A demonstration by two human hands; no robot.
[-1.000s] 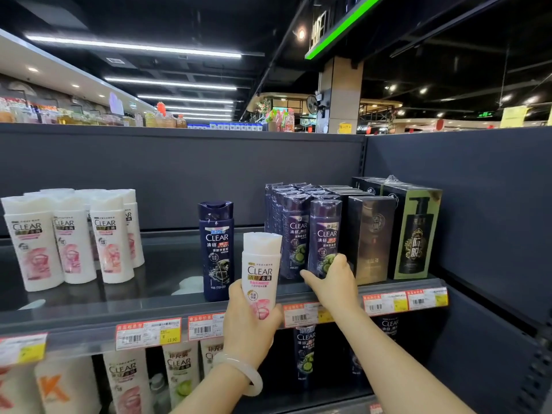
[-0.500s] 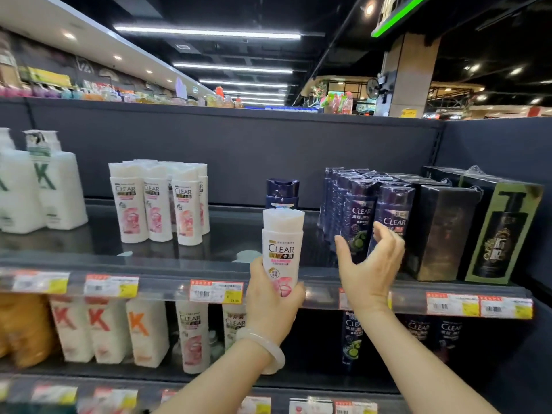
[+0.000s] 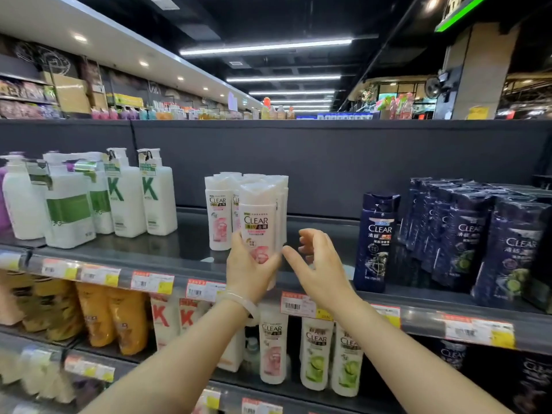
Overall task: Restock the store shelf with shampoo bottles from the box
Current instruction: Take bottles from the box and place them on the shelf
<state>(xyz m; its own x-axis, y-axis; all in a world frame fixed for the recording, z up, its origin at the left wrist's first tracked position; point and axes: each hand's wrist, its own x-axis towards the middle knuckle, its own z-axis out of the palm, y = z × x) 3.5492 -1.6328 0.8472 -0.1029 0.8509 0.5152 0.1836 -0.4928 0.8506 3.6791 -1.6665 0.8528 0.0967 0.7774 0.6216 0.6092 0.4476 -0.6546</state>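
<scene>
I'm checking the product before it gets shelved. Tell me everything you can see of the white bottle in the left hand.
The white bottle is a small, glossy, plastic-looking shampoo bottle with a wide white flip cap on top. Its label reads CLEAR above a pink flower picture. It stands upright, held around its lower half by the left hand, in front of the matching white bottles on the shelf. The right hand hovers open beside it, not touching.

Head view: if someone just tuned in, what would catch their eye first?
The white CLEAR bottle held upright in the left hand, centre frame, before the white cluster on the shelf. Beside it, the right hand hovers open. At right, a lone dark blue CLEAR bottle stands near the shelf edge.
</scene>
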